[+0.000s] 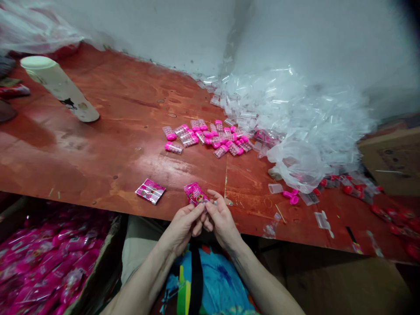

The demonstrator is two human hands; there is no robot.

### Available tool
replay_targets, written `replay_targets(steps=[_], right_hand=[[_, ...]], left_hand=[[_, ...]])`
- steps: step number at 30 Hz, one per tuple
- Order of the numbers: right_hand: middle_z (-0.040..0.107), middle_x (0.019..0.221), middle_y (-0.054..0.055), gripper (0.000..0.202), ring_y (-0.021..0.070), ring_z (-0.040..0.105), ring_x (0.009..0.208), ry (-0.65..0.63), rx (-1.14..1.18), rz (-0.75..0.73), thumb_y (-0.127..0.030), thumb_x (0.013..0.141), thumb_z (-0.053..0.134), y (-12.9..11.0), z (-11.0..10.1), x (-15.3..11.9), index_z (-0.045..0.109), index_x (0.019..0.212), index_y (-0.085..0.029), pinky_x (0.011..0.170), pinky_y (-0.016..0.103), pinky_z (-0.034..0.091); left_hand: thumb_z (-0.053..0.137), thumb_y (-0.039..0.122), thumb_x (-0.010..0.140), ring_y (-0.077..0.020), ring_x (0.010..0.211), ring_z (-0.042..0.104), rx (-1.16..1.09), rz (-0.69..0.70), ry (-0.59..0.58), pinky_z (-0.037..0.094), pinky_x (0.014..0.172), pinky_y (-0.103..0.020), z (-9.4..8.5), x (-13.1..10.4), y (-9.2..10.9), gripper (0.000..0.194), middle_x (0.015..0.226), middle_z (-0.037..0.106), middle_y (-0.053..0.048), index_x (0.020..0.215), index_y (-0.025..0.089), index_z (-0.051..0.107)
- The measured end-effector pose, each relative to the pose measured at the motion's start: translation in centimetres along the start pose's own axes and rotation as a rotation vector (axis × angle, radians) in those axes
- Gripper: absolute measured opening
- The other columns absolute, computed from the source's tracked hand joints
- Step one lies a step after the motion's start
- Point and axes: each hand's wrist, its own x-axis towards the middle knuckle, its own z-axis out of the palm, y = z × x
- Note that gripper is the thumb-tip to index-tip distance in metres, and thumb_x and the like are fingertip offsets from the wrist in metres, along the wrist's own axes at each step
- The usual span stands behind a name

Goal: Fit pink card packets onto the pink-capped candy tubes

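Note:
A pink printed packet is pinched at its lower end between my two hands, just over the table's front edge. My left hand has its thumb and fingers closed on it. My right hand meets it from the other side, thumb on the packet, with one finger stretched outward. Another pink packet lies flat on the table to the left. Beyond my hands are several small clear containers with pink caps, filled with pink balls.
The red-brown table bears a tall pale bottle at the left and a heap of clear plastic containers at the right. Pink packages fill a box at lower left. Red-capped pieces lie at the right.

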Motion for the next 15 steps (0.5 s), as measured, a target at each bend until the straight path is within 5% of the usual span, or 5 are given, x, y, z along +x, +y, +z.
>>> replay_targets(steps=[11, 15], right_hand=[[0.054, 0.059, -0.009, 0.041, 0.0057, 0.039, 0.038, -0.126, -0.175, -0.004, -0.044, 0.090, 0.056, 1.0, -0.1, -0.1, 0.041, 0.123, -0.023, 0.039, 0.017, 0.028], [0.054, 0.060, -0.008, 0.039, 0.0082, 0.044, 0.043, -0.237, -0.387, 0.007, -0.041, 0.093, 0.053, 0.8, 0.4, -0.3, 0.044, 0.126, -0.025, 0.043, 0.020, 0.034]], left_hand=[[0.063, 0.043, 0.085, -0.0032, 0.032, 0.032, 0.017, 0.060, 0.098, 0.020, 0.039, -0.017, -0.7, -0.3, 0.3, 0.032, 0.039, 0.048, 0.004, 0.070, 0.014, 0.058], [0.069, 0.045, 0.079, -0.0040, 0.033, 0.030, -0.004, 0.003, 0.235, 0.024, 0.039, -0.017, -3.5, -3.5, 0.1, 0.032, 0.035, 0.042, 0.006, 0.072, 0.014, 0.060]])
